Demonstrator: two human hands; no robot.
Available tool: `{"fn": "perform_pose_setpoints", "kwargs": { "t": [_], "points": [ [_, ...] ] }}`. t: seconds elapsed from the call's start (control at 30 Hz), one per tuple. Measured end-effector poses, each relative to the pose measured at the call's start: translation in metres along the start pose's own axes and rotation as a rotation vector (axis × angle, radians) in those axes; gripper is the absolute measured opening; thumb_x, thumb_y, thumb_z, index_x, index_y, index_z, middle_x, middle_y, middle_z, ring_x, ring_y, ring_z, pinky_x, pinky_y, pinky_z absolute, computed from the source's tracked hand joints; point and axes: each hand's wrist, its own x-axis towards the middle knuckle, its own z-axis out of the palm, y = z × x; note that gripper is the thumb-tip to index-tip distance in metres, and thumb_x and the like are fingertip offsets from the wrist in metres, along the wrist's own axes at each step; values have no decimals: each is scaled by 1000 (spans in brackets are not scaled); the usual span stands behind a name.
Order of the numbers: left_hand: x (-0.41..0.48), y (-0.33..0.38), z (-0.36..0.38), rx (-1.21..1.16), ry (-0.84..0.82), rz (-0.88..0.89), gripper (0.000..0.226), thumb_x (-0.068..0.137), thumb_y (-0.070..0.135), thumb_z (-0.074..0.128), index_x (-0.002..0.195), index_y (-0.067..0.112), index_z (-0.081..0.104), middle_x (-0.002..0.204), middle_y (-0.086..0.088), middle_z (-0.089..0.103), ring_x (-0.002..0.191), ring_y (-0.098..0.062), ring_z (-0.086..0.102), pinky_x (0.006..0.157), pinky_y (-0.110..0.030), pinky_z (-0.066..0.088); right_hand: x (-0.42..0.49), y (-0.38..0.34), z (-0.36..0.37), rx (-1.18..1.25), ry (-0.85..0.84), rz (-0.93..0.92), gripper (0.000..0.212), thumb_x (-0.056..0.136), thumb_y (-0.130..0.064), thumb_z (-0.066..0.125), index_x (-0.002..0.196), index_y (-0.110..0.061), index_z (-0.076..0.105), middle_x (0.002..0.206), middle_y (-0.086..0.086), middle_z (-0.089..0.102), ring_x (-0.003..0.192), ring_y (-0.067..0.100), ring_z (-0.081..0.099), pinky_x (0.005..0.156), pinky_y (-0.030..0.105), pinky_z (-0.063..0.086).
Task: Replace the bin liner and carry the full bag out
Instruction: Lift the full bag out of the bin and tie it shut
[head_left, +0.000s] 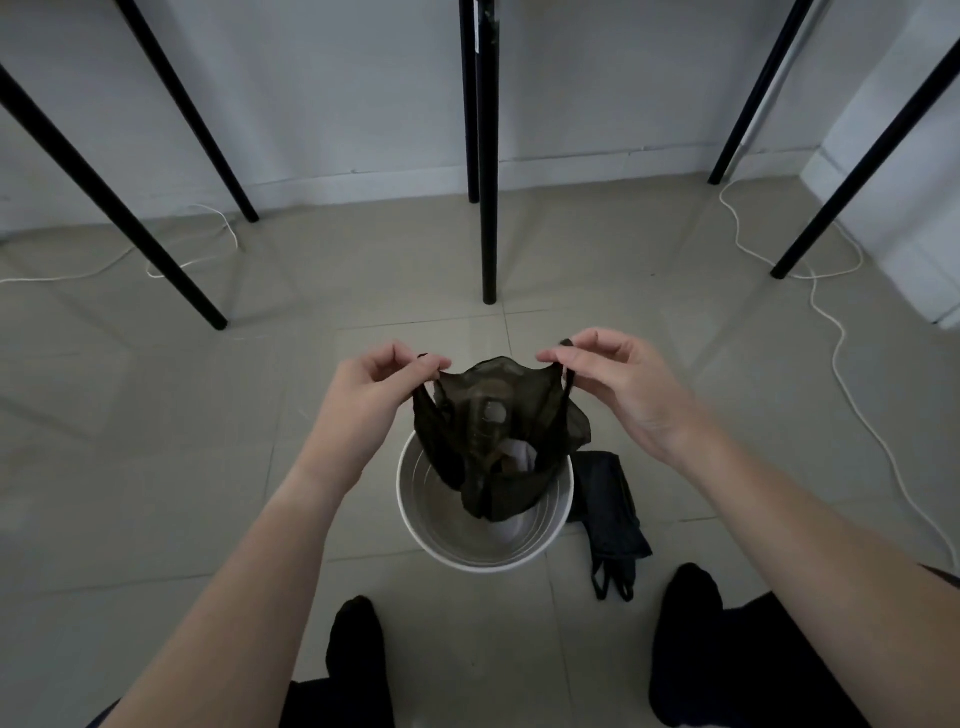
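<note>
Above the round white plastic bin (415, 525), left hand (382, 379) and right hand (610, 376) each pinch a handle of the thin black rubbish-filled bag (498, 441), half lifted out; next, probably raise it clear, then fit the folded dark liner (610, 512) lying right.

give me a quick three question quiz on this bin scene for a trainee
1. True or false: the left hand and the right hand each pinch a handle of the dark bag.
2. Relative to the bin, where does the folded bag lie? A inside it; B on the floor to its right; C on top of it.
3. What thin white things trail across the floor tiles?
Key: 1 true; 2 B; 3 cables.
</note>
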Motion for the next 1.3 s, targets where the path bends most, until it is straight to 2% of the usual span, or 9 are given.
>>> {"fn": "perform_pose_setpoints", "kwargs": {
  "t": [0.2,0.3,0.5,0.67,0.77,0.9,1.03,1.17,1.3],
  "points": [
    [7,-2,4,-87,26,16,26,103,12,65,128,16,71,102,-18,79,109,-34,74,111,-53,51,12,-4,12,-125,-99,-19,53,101,4,49,141,-29,60,103,19,76,107,30,73,106,37,52],
    [11,-3,6,-64,-33,54,38,107,7,57,139,25,65,98,-17,76,106,-36,74,108,-50,53,18,-1,18,-183,-117,-20,58,105,4,43,149,-34,50,91,17,70,85,29,73,91,34,58],
    [17,-9,7,-49,-79,62,53,111,2,42,151,36,53,77,-13,62,81,-33,68,99,-48,56,26,14,25,-255,-57,-8,56,107,0,39,145,-41,48,76,6,51,49,13,40,66,40,60],
    [14,-12,12,27,-15,-6,42,112,9,42,139,38,57,63,-1,43,49,-13,39,78,-46,56,24,18,25,-205,-1,81,25,109,-7,43,130,-21,43,73,7,52,46,13,32,46,27,29],
    [12,-10,11,77,-24,-40,20,112,20,48,131,24,54,67,0,56,49,-13,44,74,-44,48,23,21,23,-263,24,80,19,110,-14,46,129,-13,48,76,5,65,49,14,47,49,24,40],
    [11,-8,9,89,-97,-125,29,111,30,50,116,7,67,87,-12,78,69,-24,71,80,-33,55,23,23,23,-282,13,83,22,109,-14,49,102,-1,65,75,11,72,55,15,62,54,25,47],
    [9,-6,16,126,-126,-123,46,108,40,53,82,4,65,63,-13,67,62,-26,66,78,-37,58,21,22,26,-221,28,117,28,108,-26,54,95,-4,67,63,6,65,61,22,69,67,31,57],
    [11,-6,28,0,-78,-169,49,111,43,43,69,19,42,54,4,30,47,-15,33,67,-36,49,22,21,28,-182,16,118,31,109,-31,47,95,-8,62,54,-4,36,50,16,43,70,39,58],
    [18,-5,29,-228,-108,-265,30,105,24,36,77,18,44,66,1,27,54,-17,28,66,-35,39,27,20,29,141,-4,283,29,106,-16,36,106,-2,61,62,-4,28,55,14,30,62,33,41]
  ]
}}
